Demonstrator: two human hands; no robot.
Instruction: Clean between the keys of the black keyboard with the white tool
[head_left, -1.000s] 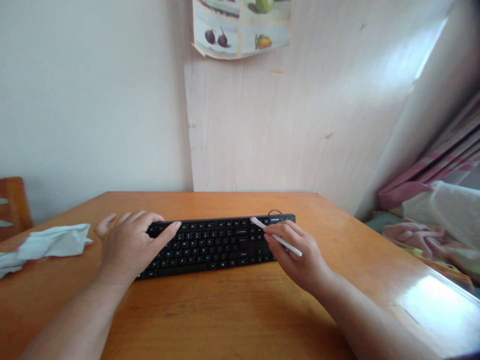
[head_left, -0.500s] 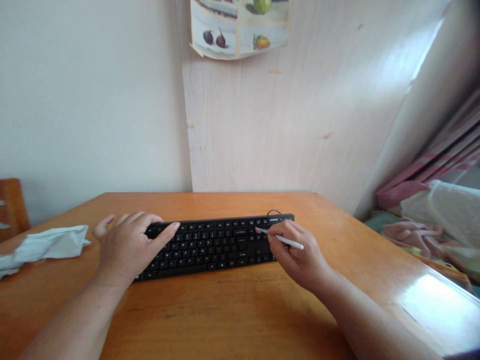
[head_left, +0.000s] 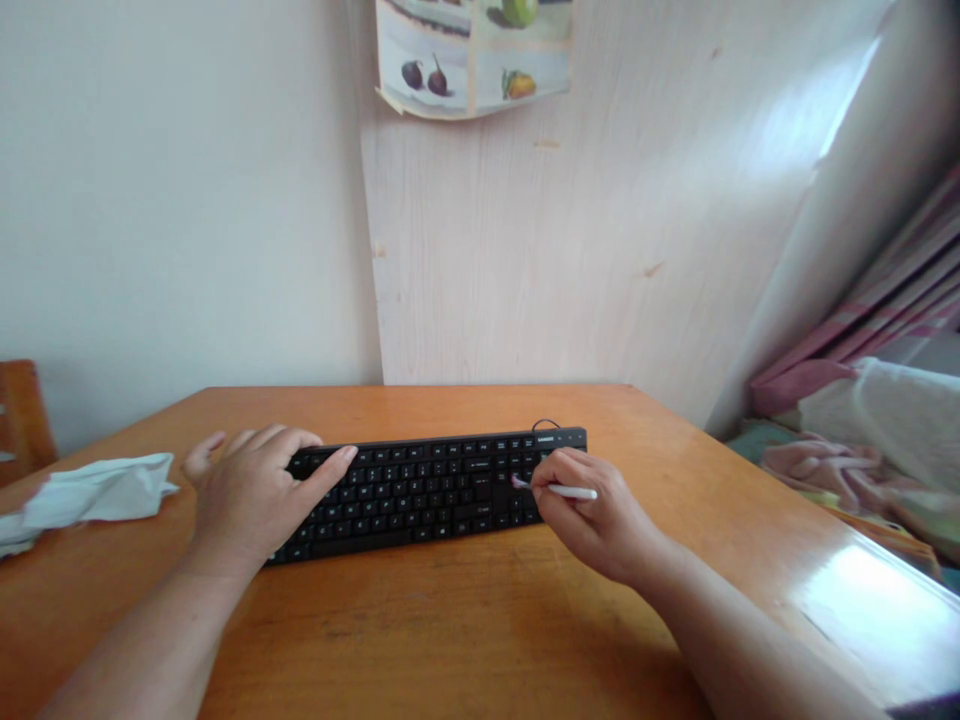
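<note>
A black keyboard (head_left: 409, 500) lies slightly slanted on the wooden table. My left hand (head_left: 251, 485) grips its left end, thumb along the top row of keys and fingers over the far edge. Between the thumb and fingers of my right hand (head_left: 581, 505) is a small brush (head_left: 574, 492) with a white handle. Its pinkish tip points left and is at the keys right of the main block; whether it presses on them I cannot tell. My right hand covers much of the number pad.
White crumpled cloth or tissue (head_left: 97, 490) lies at the table's left. A cable (head_left: 546, 423) loops behind the keyboard. The wooden table (head_left: 420, 640) reaches the wall, where a fruit painting (head_left: 472, 60) hangs. A chair back (head_left: 26, 415) stands left; heaped fabrics (head_left: 825, 465) lie right.
My right hand has moved slightly down, bringing the brush tip toward the lower keys beside the main block. My left hand keeps its hold on the keyboard.
</note>
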